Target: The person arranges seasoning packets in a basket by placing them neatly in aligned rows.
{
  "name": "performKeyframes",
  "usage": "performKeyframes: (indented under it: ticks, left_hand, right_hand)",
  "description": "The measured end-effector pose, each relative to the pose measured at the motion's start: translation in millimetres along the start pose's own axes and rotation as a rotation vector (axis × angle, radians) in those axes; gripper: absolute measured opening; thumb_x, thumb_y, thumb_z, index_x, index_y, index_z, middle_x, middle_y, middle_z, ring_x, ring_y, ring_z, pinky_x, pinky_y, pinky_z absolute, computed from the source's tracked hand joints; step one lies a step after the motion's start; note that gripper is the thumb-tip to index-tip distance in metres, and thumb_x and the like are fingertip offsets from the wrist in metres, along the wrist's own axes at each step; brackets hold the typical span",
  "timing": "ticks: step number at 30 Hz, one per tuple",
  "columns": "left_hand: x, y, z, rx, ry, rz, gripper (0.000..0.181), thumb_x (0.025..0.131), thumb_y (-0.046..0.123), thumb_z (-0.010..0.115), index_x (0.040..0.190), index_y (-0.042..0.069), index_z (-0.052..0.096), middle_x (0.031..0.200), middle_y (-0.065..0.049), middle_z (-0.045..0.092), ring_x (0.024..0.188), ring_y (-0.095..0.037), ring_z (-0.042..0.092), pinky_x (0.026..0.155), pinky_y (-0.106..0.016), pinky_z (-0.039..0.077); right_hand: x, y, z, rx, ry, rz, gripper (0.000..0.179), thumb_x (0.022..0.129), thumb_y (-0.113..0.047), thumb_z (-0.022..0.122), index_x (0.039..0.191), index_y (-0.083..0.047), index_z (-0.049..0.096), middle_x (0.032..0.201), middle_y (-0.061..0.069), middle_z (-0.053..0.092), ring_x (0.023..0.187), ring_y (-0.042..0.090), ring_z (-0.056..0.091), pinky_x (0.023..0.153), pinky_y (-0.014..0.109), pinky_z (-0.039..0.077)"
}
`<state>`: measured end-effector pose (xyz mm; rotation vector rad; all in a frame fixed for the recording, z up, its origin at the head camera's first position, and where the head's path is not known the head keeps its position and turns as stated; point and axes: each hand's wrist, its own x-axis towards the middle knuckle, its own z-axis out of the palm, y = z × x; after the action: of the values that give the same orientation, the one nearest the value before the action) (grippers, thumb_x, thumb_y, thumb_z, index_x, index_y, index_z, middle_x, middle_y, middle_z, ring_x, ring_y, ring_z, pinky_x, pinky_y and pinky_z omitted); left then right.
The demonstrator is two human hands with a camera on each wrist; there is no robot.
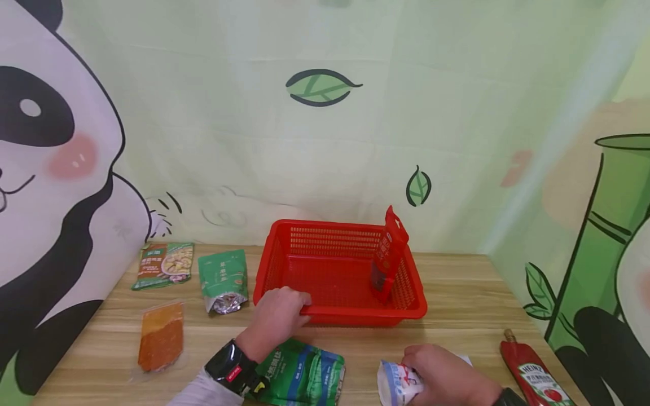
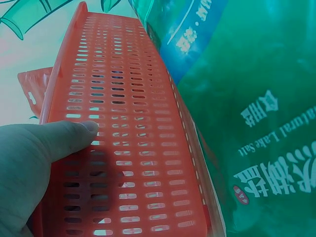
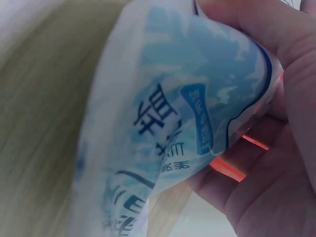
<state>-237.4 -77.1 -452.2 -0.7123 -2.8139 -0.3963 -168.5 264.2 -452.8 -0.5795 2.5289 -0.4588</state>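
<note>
My left hand [image 1: 282,313] grips the front rim of a red plastic basket [image 1: 350,316], its thumb [image 2: 74,138] lying on the perforated outer wall. Inside the basket, at its right end, a red pouch [image 1: 388,254] stands upright. Below my left wrist lies a green and blue salt bag [image 1: 310,372], which fills the right of the left wrist view. In front of the basket's right side, my right hand [image 1: 442,372] holds a white and light-blue salt bag [image 1: 398,383]. The right wrist view shows fingers curled round that salt bag [image 3: 197,94], which is creased.
To the left lie a green and brown packet [image 1: 163,265], a green pouch [image 1: 223,273] with a silvery lower end, and a clear bag of orange-red powder [image 1: 161,338]. A red Heinz ketchup pouch [image 1: 535,369] lies at the right. A printed curtain hangs behind the wooden table [image 1: 457,287].
</note>
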Motion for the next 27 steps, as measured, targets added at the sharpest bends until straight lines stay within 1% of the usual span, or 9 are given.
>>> performKeyframes:
  ticks: [4,10,14,17,19,21,23,27]
  left_hand:
    - [1.0,1.1,0.2,0.011,-0.012,-0.001,0.022,0.078,0.033,0.090,0.088,0.017,0.077,0.069,0.005,0.071,0.057,-0.008,0.054,0.056,-0.021,0.043]
    - [0.2,3.3,-2.0,0.013,-0.039,-0.025,0.025,0.078,0.034,0.090,0.092,0.017,0.077,0.071,0.004,0.071,0.058,-0.008,0.056,0.057,-0.022,0.047]
    - [-0.4,3.7,-1.9,0.011,-0.047,-0.030,0.026,0.079,0.034,0.089,0.094,0.016,0.078,0.073,0.003,0.072,0.058,-0.009,0.056,0.057,-0.022,0.047]
    - [-0.5,3.6,-2.2,0.007,-0.055,-0.035,0.027,0.079,0.034,0.089,0.095,0.016,0.078,0.074,0.003,0.073,0.059,-0.010,0.056,0.056,-0.023,0.046]
    - [-0.4,3.3,-2.7,0.000,-0.063,-0.037,0.028,0.079,0.034,0.089,0.095,0.016,0.077,0.074,0.003,0.072,0.059,-0.010,0.055,0.057,-0.023,0.047]
    - [-0.3,2.8,-3.7,-0.016,-0.065,-0.035,0.027,0.079,0.034,0.089,0.095,0.015,0.077,0.073,0.003,0.071,0.059,-0.009,0.055,0.058,-0.023,0.047]
    - [-0.3,2.0,-5.1,-0.042,-0.070,-0.027,0.026,0.080,0.033,0.088,0.094,0.015,0.077,0.071,0.004,0.070,0.058,-0.008,0.054,0.058,-0.022,0.048]
    - [0.5,-1.0,-5.9,-0.086,-0.078,0.008,0.022,0.083,0.034,0.085,0.090,0.015,0.075,0.066,0.008,0.066,0.056,-0.005,0.052,0.058,-0.020,0.047]
  right_hand:
    - [-1.6,0,-2,0.026,-0.002,0.005,0.042,0.073,-0.056,0.087,0.102,-0.031,0.070,0.083,-0.015,0.061,0.072,0.005,0.058,0.069,0.023,0.050]
    - [-1.8,-6,-7,0.000,0.005,-0.005,0.040,0.075,-0.053,0.087,0.103,-0.030,0.070,0.083,-0.016,0.060,0.072,0.004,0.056,0.068,0.023,0.049]
    - [-2.1,-14,-13,0.002,0.017,0.005,0.034,0.077,-0.041,0.090,0.101,-0.028,0.069,0.082,-0.016,0.061,0.071,0.004,0.057,0.066,0.023,0.049]
    - [-2.4,-23,-19,-0.023,0.039,0.010,0.035,0.075,-0.038,0.091,0.101,-0.027,0.069,0.084,-0.016,0.061,0.073,0.004,0.056,0.067,0.023,0.051]
    - [-3.1,-28,-24,-0.051,0.060,0.006,0.039,0.074,-0.040,0.092,0.103,-0.026,0.070,0.087,-0.017,0.061,0.075,0.003,0.056,0.070,0.023,0.052]
    - [-3.8,-32,-27,-0.078,0.081,-0.012,0.044,0.073,-0.044,0.091,0.107,-0.027,0.070,0.089,-0.019,0.062,0.075,0.002,0.056,0.070,0.022,0.053]
    - [-4.0,-35,-29,-0.097,0.095,-0.036,0.043,0.074,-0.044,0.091,0.108,-0.026,0.071,0.089,-0.019,0.062,0.075,0.001,0.055,0.070,0.021,0.052]
    - [-4.2,-40,-32,-0.174,0.154,-0.129,0.032,0.076,-0.038,0.089,0.098,-0.028,0.069,0.084,-0.020,0.056,0.072,-0.001,0.051,0.065,0.020,0.046]
